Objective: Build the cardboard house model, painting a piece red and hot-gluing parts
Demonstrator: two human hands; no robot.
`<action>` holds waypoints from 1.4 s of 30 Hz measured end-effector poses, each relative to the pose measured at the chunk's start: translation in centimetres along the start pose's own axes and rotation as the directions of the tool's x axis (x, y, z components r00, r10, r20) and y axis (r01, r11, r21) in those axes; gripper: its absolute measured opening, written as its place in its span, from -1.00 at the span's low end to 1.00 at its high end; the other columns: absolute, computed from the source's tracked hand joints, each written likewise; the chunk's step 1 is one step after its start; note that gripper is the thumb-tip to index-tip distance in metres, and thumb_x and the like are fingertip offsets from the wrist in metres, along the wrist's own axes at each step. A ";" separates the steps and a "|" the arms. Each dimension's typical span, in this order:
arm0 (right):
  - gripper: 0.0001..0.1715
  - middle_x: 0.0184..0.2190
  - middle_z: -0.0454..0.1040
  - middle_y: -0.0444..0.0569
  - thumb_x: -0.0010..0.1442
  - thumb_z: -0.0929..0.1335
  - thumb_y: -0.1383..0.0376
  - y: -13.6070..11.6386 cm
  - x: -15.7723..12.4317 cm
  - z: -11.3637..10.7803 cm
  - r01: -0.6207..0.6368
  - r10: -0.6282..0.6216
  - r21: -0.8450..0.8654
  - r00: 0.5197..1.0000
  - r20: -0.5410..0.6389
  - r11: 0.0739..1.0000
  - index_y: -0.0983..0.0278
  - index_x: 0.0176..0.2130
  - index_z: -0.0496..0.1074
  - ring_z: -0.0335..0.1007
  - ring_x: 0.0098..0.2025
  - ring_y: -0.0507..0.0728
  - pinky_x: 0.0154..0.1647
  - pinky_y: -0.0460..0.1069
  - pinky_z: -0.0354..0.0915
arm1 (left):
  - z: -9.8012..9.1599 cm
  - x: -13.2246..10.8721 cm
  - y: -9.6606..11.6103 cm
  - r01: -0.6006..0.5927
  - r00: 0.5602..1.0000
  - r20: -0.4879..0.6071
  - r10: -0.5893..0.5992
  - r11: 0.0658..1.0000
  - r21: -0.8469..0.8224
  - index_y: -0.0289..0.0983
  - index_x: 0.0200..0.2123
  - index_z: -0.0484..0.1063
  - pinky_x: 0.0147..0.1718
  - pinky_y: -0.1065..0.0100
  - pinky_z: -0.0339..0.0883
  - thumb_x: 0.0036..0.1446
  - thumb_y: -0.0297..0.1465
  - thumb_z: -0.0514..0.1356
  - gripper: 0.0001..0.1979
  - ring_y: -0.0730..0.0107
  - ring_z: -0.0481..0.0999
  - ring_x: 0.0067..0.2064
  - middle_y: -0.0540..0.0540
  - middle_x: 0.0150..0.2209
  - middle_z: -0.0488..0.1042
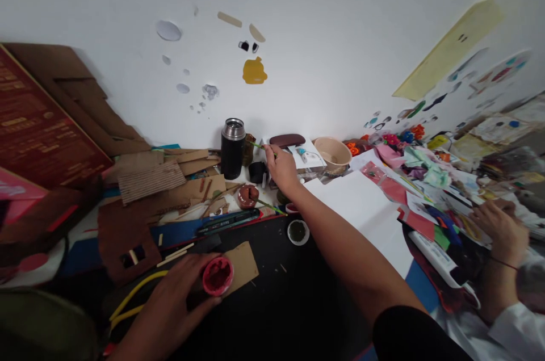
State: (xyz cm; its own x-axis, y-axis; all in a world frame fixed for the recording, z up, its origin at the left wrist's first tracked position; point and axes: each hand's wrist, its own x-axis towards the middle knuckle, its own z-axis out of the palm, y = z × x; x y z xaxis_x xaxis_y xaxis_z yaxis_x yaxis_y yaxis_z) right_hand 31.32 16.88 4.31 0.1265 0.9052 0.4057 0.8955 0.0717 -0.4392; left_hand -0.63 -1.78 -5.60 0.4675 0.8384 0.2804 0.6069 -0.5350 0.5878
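My left hand [179,293] is closed round a small open pot of red paint [218,276], low over the black table top. Further back, my right hand [281,168] pinches a thin green stick [258,146], perhaps a paintbrush. The stick's far end points left to a brownish jar [249,151], which is partly hidden behind a black open flask [232,151]. Between the hands sits a small round reddish-brown object [248,196], with another green stick [272,206] lying against it. A white-rimmed pot of dark paint [298,232] stands below my right forearm.
Cardboard pieces [149,179] and a brown cut-out sheet [125,236] crowd the left. A beige bowl [332,152] stands against the wall, behind white paper [361,208]. Another person's hand [502,227] is at the right, near a white power strip [436,256] and colourful scraps.
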 end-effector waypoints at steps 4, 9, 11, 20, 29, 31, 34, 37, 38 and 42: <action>-0.51 -0.30 0.66 0.07 0.59 0.19 0.09 0.1 -0.1 0.2 0.009 -0.009 0.023 1.000 -0.009 1.000 0.22 -0.05 0.62 0.57 -0.22 0.27 -0.19 0.02 0.28 | -0.4 0.2 0.4 0.022 0.999 0.033 -0.021 1.000 -0.023 -0.06 0.25 0.46 0.10 0.07 0.56 0.19 -0.20 0.36 -0.44 -0.04 0.62 0.18 -0.14 0.18 0.62; -0.49 -0.39 0.62 0.04 0.58 0.19 0.06 0.3 -0.1 -0.1 -0.011 0.011 0.113 1.000 0.004 0.993 0.22 -0.11 0.62 0.57 -0.25 0.26 -0.18 0.03 0.30 | -1.0 0.8 1.3 0.059 0.995 0.088 -0.054 0.997 -0.055 -0.08 0.26 0.44 0.13 0.09 0.52 0.21 -0.25 0.35 -0.45 0.00 0.60 0.19 -0.16 0.20 0.59; -0.43 -0.44 0.60 0.00 0.57 0.17 0.00 0.5 -0.1 -0.4 -0.021 0.020 0.190 1.000 0.006 0.982 0.22 -0.15 0.62 0.57 -0.29 0.23 -0.20 0.02 0.32 | -1.2 0.8 1.6 0.063 0.993 0.101 -0.057 0.996 -0.061 -0.09 0.26 0.44 0.14 0.08 0.51 0.20 -0.27 0.35 -0.45 0.00 0.59 0.19 -0.16 0.21 0.58; -0.33 -0.37 0.63 0.05 0.50 0.20 -0.16 -0.5 -1.1 -4.5 -0.083 0.184 0.657 0.979 -0.086 0.749 0.30 -0.07 0.58 0.47 -0.53 0.06 -0.57 -0.05 0.24 | -1.5 1.1 2.2 0.079 0.991 0.111 -0.071 0.994 -0.072 -0.11 0.28 0.43 0.17 0.03 0.49 0.18 -0.33 0.36 -0.42 -0.02 0.58 0.21 -0.19 0.22 0.57; -0.42 -0.68 0.37 -0.21 0.28 0.48 -0.18 -2.8 -7.8 -10.9 -0.109 0.309 0.969 0.950 0.036 0.221 0.28 -0.34 0.50 0.25 -0.70 -0.03 -0.72 -0.13 0.11 | -1.8 1.7 2.9 0.135 0.990 -0.011 -0.141 0.966 -0.222 -0.11 0.20 0.43 0.21 -0.10 0.43 0.11 -0.38 0.39 -0.44 -0.08 0.54 0.23 -0.20 0.19 0.56; -0.42 -0.71 0.32 -0.23 0.26 0.50 -0.18 -3.9 -9.9 -11.2 -0.168 0.272 0.972 0.955 0.120 0.161 0.26 -0.38 0.49 0.21 -0.72 -0.03 -0.73 -0.13 0.08 | -1.7 1.7 2.8 0.126 0.984 -0.091 -0.151 0.963 -0.236 -0.13 0.16 0.42 0.18 -0.08 0.45 0.14 -0.37 0.38 -0.49 -0.05 0.55 0.18 -0.19 0.14 0.57; -0.42 -0.75 0.28 -0.22 0.25 0.51 -0.16 -5.5 -12.3 -10.3 -0.199 0.234 0.969 0.959 0.162 0.146 0.27 -0.42 0.49 0.18 -0.74 -0.03 -0.71 -0.13 0.11 | -1.6 1.8 2.9 0.108 0.974 -0.172 -0.150 0.967 -0.230 -0.13 0.13 0.42 0.14 -0.04 0.46 0.16 -0.39 0.35 -0.54 -0.01 0.55 0.13 -0.17 0.07 0.56; -0.40 -0.78 0.19 -0.26 0.29 0.49 -0.15 -6.7 -13.8 -8.7 -0.211 0.199 0.963 0.964 0.177 0.169 0.27 -0.46 0.48 0.09 -0.76 -0.04 -0.73 -0.12 0.11 | -1.7 1.9 2.8 0.099 0.964 -0.224 -0.144 0.975 -0.200 -0.14 0.13 0.40 0.14 -0.03 0.44 0.18 -0.41 0.34 -0.55 0.01 0.52 0.13 -0.17 0.08 0.53; -0.39 -0.77 0.18 -0.26 0.30 0.48 -0.15 -7.0 -14.1 -8.2 -0.206 0.192 0.961 0.966 0.171 0.182 0.27 -0.48 0.48 0.07 -0.77 -0.05 -0.73 -0.12 0.11 | -1.7 1.9 2.8 0.100 0.961 -0.237 -0.145 0.977 -0.190 -0.14 0.13 0.39 0.14 -0.03 0.43 0.18 -0.42 0.33 -0.55 0.01 0.51 0.13 -0.18 0.08 0.52; -0.39 -0.73 0.25 -0.23 0.33 0.46 -0.14 -7.6 -15.0 -6.7 -0.198 0.142 0.951 0.975 0.168 0.235 0.27 -0.48 0.49 0.07 -0.76 -0.05 -0.73 -0.12 0.14 | -1.6 1.8 2.6 0.100 0.953 -0.269 -0.137 0.984 -0.147 -0.14 0.14 0.36 0.14 -0.02 0.42 0.19 -0.44 0.31 -0.55 0.01 0.48 0.14 -0.19 0.08 0.49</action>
State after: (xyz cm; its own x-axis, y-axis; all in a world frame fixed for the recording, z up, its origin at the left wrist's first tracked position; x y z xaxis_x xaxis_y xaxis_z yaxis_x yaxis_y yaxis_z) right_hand 25.46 -0.04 7.00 0.1790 0.9636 0.1984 -0.2201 0.2358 -0.9465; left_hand 0.81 -1.49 -2.33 0.1901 0.9006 0.3909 0.5491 -0.4276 0.7181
